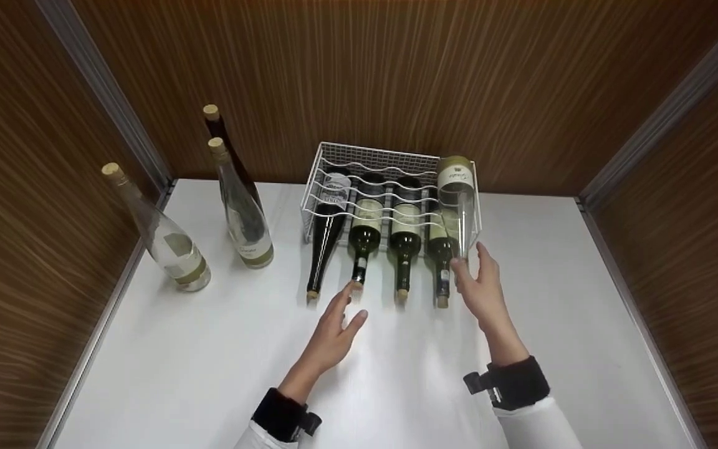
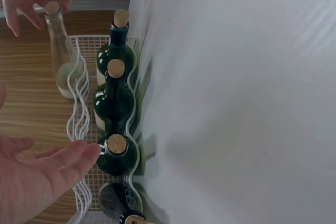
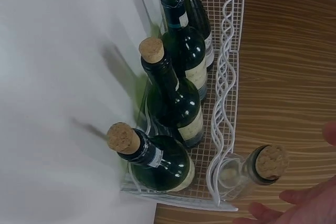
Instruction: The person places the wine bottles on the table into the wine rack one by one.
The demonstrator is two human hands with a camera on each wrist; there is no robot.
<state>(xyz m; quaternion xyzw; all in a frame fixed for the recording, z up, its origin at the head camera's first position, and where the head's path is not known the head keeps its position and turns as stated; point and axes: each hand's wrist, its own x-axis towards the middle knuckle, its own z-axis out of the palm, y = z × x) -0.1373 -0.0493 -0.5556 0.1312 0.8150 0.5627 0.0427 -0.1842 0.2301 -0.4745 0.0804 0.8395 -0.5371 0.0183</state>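
Note:
A clear bottle (image 1: 457,206) with a cream label lies on top of the white wire rack (image 1: 316,181) at its right end, its corked neck toward me. My right hand (image 1: 482,290) is around the neck end with thumb and fingers spread; the right wrist view shows the fingers apart from its cork (image 3: 272,161). Below, in the rack, lie a dark slim bottle (image 1: 326,240) and three green bottles (image 1: 366,237), necks forward. My left hand (image 1: 329,340) has its fingers extended near the second bottle's cork (image 2: 116,144); whether they touch it I cannot tell.
Left of the rack stand two clear corked bottles (image 1: 248,231) (image 1: 178,249) and a dark bottle (image 1: 229,146) behind them. Brown wood-grain panels (image 1: 384,81) enclose the white table (image 1: 222,349) at the back and both sides.

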